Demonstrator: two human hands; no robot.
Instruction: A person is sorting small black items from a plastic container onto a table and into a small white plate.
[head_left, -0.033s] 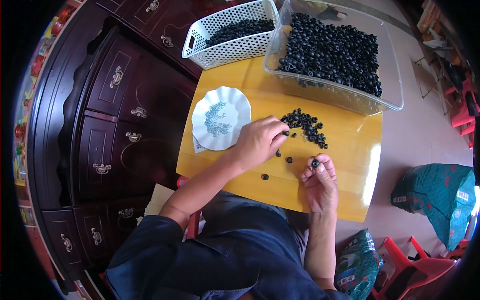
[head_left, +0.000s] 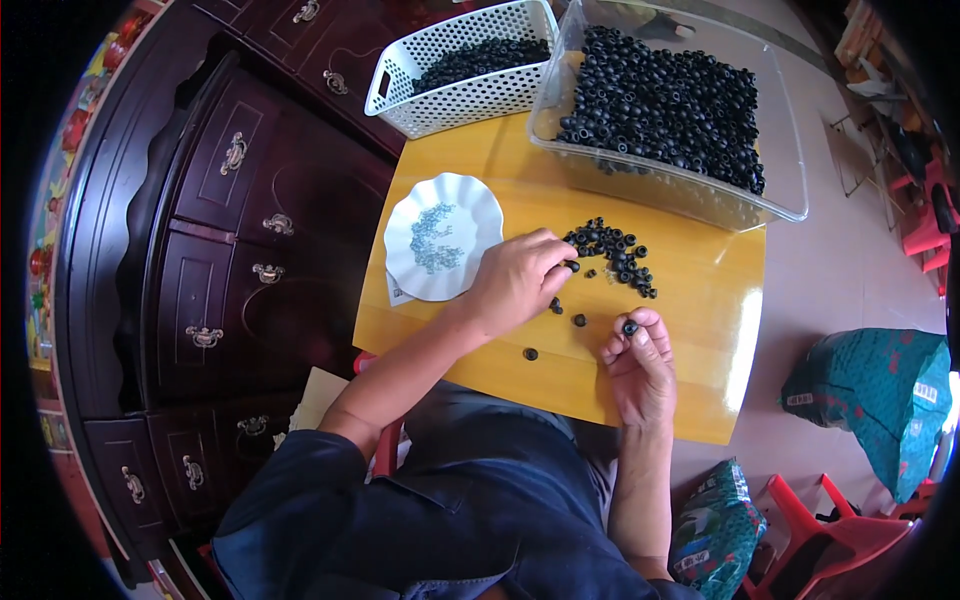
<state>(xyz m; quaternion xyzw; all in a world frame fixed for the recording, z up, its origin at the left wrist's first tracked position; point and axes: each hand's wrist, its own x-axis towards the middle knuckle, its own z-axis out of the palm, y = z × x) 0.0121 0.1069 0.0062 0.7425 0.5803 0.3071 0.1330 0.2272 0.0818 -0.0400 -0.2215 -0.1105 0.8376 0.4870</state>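
Note:
My right hand (head_left: 642, 365) is raised over the table's near right part. Its thumb and fingers pinch a small round black ring-like part (head_left: 630, 327), hollow end facing up. My left hand (head_left: 515, 285) reaches in from the left, fingers closed at the tips on another small black part (head_left: 572, 266). Just past those fingertips lies a loose heap of black parts (head_left: 625, 262). Single black parts (head_left: 579, 320) sit between my hands, and one more (head_left: 531, 354) lies nearer to me. The left palm and some fingers are hidden.
A white scalloped plate (head_left: 488, 215) with small clear pieces stands left on the yellow table (head_left: 480, 375). At the back are a white perforated basket (head_left: 470, 92) and a clear plastic bin (head_left: 660, 185), both holding black parts. Dark wooden drawers (head_left: 290, 200) border the left side.

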